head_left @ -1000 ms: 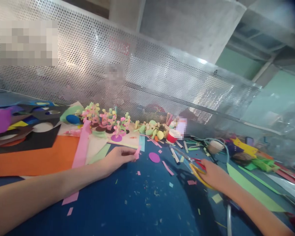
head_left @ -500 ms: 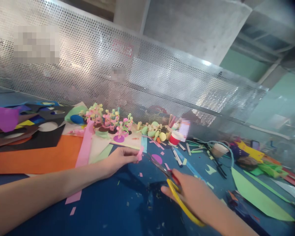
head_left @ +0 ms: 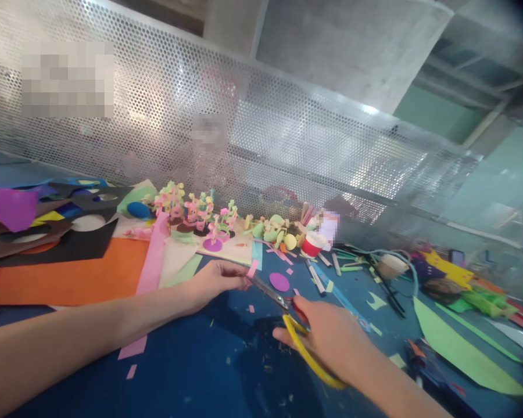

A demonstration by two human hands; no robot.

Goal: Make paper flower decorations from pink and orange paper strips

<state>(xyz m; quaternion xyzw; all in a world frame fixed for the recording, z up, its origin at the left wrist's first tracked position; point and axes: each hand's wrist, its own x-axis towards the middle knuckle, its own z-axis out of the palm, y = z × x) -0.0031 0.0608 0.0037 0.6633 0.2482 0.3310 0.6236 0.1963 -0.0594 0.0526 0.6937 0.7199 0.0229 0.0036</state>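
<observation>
Between the fingertips of my left hand is a small pink strip, held just above the blue table. My right hand grips scissors with yellow and red handles. Their metal blades point left and reach the pink strip at my left fingertips; the blades look nearly closed. A purple paper disc lies just beyond the blades. Behind my left hand stand several small pink and green paper flower pieces, one on a purple round base.
Orange felt, a long pink strip and dark sheets lie at left. A red and white paper cup stands behind the scissors. Pale green paper is at right. Scraps litter the table. A perforated metal panel rises behind.
The scissors in my right hand have moved left, bringing their blades to the pink strip. My left hand has stayed nearly in place, still pinching the strip.
</observation>
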